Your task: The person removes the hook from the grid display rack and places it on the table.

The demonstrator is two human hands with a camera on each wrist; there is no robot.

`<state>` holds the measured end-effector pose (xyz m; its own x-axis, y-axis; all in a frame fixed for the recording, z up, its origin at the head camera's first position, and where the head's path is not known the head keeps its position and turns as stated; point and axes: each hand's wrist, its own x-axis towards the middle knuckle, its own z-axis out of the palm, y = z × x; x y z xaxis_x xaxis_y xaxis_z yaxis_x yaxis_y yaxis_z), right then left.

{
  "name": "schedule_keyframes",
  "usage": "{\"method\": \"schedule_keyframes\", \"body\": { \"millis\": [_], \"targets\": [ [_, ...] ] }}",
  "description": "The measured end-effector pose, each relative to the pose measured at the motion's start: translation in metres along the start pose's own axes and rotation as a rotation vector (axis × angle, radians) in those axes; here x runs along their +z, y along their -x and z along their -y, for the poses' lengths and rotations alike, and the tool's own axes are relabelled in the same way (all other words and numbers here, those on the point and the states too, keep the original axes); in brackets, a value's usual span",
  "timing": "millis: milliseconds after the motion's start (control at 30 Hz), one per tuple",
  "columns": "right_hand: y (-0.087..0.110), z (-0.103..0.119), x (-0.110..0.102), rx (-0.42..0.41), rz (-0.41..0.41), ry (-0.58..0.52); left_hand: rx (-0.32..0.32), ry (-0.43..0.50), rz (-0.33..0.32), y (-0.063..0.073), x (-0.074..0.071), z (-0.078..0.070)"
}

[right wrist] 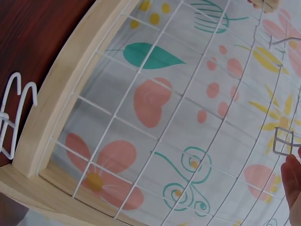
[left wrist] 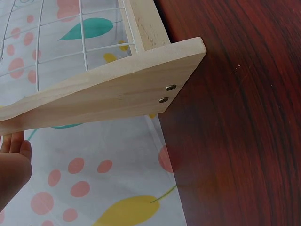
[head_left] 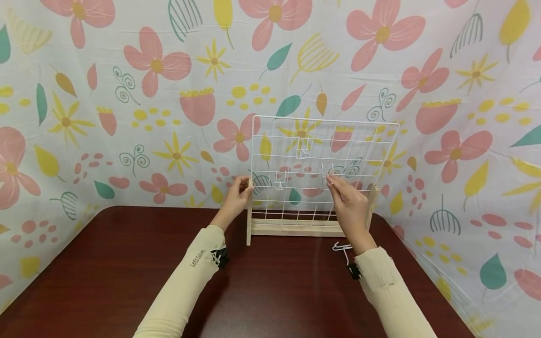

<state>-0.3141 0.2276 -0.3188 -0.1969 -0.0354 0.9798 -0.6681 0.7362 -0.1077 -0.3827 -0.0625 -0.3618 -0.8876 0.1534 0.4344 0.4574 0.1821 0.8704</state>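
Observation:
A white wire grid panel [head_left: 325,120] stands upright in a wooden stand [head_left: 296,230]. At its left edge my left hand [head_left: 236,195] holds the upper part of the wooden side post [head_left: 249,220]; in the left wrist view the fingers [left wrist: 16,141] are partly hidden by that post. My right hand [head_left: 351,202] pinches a white wire hook [right wrist: 283,141] against the right half of the grid. Two more wire hooks hang on the grid, one upper middle [head_left: 302,151] and one lower left [head_left: 280,183]. Another white wire hook [head_left: 341,246] lies on the table near my right wrist.
The dark red-brown table [head_left: 127,281] carries the stand near its back edge. Behind it hangs a floral curtain [head_left: 177,122], which also runs along the sides. Black clips [head_left: 220,257] sit at both sleeve cuffs. Two screws [left wrist: 170,87] show on the post's outer face.

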Motion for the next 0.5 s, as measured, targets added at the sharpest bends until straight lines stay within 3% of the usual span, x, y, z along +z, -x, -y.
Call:
{"method": "schedule_keyframes", "body": {
  "millis": [500],
  "targets": [
    [0.013, -0.003, -0.009, -0.026, 0.048, 0.003, -0.003, 0.000, 0.000, 0.001, 0.000, 0.000]
  ]
}}
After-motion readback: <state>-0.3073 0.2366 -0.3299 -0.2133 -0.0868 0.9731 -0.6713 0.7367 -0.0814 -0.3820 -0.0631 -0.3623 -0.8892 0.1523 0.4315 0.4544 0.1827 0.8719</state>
